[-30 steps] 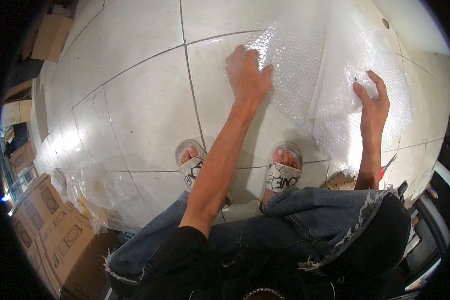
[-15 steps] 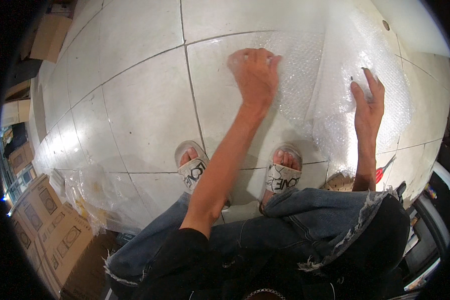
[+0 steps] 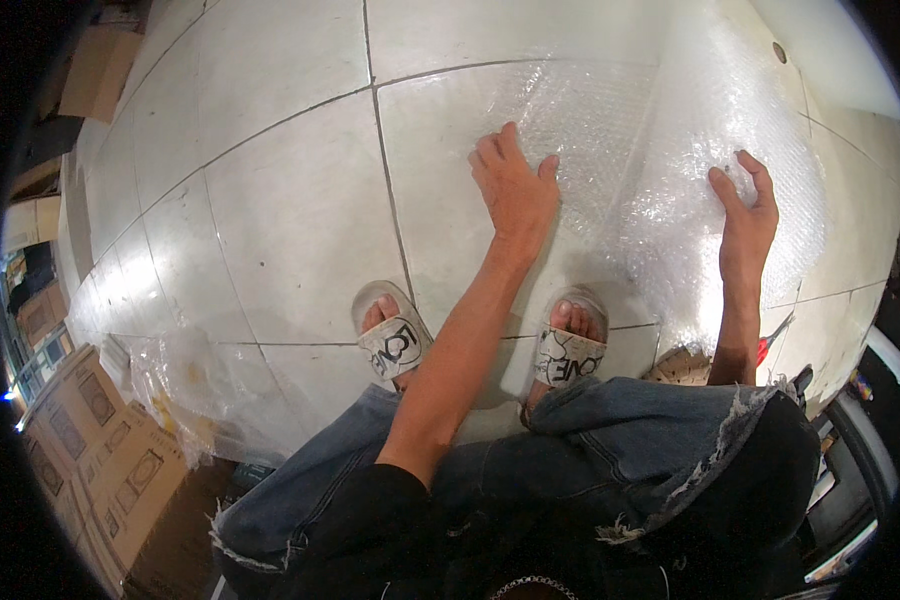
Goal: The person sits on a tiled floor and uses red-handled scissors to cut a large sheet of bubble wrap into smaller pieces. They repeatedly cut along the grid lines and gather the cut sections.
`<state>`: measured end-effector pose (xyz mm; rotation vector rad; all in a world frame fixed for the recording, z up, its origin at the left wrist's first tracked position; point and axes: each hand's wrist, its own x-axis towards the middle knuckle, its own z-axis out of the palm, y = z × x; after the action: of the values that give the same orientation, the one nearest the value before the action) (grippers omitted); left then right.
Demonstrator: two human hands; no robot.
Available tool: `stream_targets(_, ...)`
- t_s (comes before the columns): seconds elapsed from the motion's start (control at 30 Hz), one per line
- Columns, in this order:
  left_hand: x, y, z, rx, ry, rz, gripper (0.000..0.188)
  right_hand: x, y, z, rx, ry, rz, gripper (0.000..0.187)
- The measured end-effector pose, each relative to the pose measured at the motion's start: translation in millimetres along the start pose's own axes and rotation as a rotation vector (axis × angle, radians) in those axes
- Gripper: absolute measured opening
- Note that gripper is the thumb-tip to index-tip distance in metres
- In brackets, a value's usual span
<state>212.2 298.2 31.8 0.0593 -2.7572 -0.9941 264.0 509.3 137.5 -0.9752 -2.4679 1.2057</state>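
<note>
A sheet of clear bubble wrap (image 3: pixel 660 215) lies spread over the tiled floor in front of me and to the right, bunched into a thicker, whiter area on its right. By its left edge, my left hand (image 3: pixel 518 190) is held back up, thumb apart from the fingers and nothing visible in it. My right hand (image 3: pixel 748 215) rests over the thicker part of the wrap, thumb and forefinger spread apart. A small dark speck shows between those two fingertips. Whether either palm presses on the plastic is hidden.
Red-handled scissors (image 3: pixel 765 348) and a piece of brown cardboard (image 3: pixel 682 366) lie beside my right forearm. Printed cardboard boxes (image 3: pixel 100 450) and crumpled clear plastic (image 3: pixel 195 395) are at the lower left. A pale, blurred object (image 3: pixel 835 55) fills the upper right. My sandalled feet (image 3: pixel 572 335) stand close by.
My left hand has come slightly nearer to me, and its fingers have spread. My right hand has shifted a little right and nearer. The wrap's left part looks more wrinkled.
</note>
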Motion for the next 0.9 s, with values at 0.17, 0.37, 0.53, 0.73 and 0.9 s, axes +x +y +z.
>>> stream_targets(0.17,9.1,14.3,-13.3,-0.282,-0.222,-0.114,0.033,1.7,-3.1,-1.5,0.043,0.008,0.008,0.039)
stream_targets(0.37,-21.7,74.0,-16.4,-0.774,-0.186,0.129,0.027,0.1,-9.4,1.1,0.145,-0.046,0.034,0.044)
stream_targets(0.53,-45.5,99.8,-19.0,-0.875,-0.435,0.276,0.026,-2.5,-15.4,4.3,0.012,-0.059,-0.032,0.052)
stream_targets(0.73,-19.9,23.8,-5.2,-0.445,-0.263,0.143,0.034,-1.2,-18.7,-4.9,0.216,-0.039,0.150,0.050)
stream_targets(0.9,1.9,-19.1,-15.6,0.258,-0.018,0.071,0.062,2.1,-5.5,-3.2,0.379,-0.004,0.187,0.048)
